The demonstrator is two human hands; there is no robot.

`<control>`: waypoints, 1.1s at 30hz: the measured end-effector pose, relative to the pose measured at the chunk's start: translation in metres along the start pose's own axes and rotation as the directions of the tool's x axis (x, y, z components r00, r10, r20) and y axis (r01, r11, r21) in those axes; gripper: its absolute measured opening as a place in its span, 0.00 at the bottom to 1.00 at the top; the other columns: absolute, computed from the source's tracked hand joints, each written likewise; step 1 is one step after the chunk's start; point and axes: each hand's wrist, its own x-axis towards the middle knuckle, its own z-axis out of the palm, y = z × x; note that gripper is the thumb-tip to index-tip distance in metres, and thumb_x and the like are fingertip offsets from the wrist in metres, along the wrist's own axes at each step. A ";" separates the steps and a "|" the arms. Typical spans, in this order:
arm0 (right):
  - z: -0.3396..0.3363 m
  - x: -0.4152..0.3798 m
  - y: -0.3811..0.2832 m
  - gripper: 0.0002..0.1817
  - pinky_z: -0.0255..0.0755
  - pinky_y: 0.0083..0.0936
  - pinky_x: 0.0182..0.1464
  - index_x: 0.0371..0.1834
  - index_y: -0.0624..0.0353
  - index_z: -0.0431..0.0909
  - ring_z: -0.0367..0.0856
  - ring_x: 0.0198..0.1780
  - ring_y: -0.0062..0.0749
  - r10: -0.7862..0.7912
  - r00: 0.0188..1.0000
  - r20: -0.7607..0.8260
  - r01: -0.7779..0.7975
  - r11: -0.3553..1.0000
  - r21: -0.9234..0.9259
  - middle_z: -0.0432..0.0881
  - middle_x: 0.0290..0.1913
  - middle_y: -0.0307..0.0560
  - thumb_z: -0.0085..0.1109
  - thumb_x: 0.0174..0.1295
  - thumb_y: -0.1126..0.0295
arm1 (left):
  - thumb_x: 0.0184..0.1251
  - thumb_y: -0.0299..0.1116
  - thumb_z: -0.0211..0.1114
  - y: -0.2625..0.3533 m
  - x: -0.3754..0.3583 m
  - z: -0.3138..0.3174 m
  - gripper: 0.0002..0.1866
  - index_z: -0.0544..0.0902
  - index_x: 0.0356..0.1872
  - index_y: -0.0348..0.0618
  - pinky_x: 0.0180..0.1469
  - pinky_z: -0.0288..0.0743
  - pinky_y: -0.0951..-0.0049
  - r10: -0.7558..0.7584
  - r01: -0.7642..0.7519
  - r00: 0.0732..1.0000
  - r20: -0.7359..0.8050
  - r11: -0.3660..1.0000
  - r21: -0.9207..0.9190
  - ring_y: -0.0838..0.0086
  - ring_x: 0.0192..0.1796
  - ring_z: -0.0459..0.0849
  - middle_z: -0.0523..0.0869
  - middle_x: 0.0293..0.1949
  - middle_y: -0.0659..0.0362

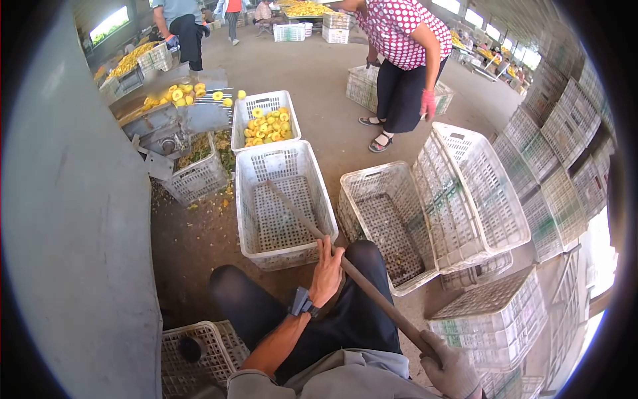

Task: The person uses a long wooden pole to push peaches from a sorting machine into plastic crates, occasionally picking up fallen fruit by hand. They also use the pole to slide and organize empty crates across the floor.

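Note:
A long wooden pole (pixel 372 288) slants across my lap, its far tip over the inside of a white plastic crate (pixel 286 256) in front of my knees. My bare left hand (pixel 325 274), with a dark watch on the wrist, is closed around the pole near the crate's front rim. Farther back along the pole, at lower right, my gloved right hand (pixel 450 364) grips it. Behind the near crate, a second crate (pixel 264 98) holds yellow, peeled-looking fruit (pixel 268 126).
More yellow fruit lies on a metal machine (pixel 156 126) at left, above a crate of scraps (pixel 196 174). Crates (pixel 392 226) stand and lean at right, beside tall stacks (pixel 551 173). A person in a dotted top (pixel 405 33) bends over another crate (pixel 362 86).

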 end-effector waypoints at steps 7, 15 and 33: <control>0.008 -0.014 0.004 0.29 0.81 0.46 0.51 0.76 0.56 0.74 0.89 0.53 0.59 -0.018 1.000 0.000 0.018 1.000 -0.019 0.86 0.55 0.69 0.59 0.69 0.72 | 0.61 0.11 0.58 0.001 -0.008 0.002 0.27 0.71 0.63 0.34 0.73 0.73 0.43 0.062 -0.062 0.997 0.044 0.998 0.014 0.20 0.78 0.53 0.49 0.79 0.26; 0.025 -0.007 -0.001 0.26 0.82 0.45 0.41 0.70 0.52 0.81 0.91 0.40 0.53 0.083 0.990 -0.115 -0.084 0.996 -0.005 0.89 0.46 0.64 0.61 0.67 0.71 | 0.58 0.10 0.59 0.002 -0.005 0.012 0.32 0.67 0.67 0.27 0.71 0.76 0.46 0.112 -0.115 0.993 0.033 0.985 0.127 0.24 0.78 0.56 0.53 0.79 0.27; 0.032 -0.006 0.026 0.24 0.84 0.42 0.48 0.67 0.51 0.83 0.92 0.49 0.52 0.141 0.976 -0.163 -0.121 0.985 0.124 0.90 0.49 0.61 0.65 0.66 0.71 | 0.69 0.41 0.71 -0.183 0.000 0.015 0.24 0.80 0.54 0.29 0.77 0.58 0.44 -0.207 0.257 0.966 -0.154 0.733 0.629 0.42 0.67 0.74 0.82 0.55 0.38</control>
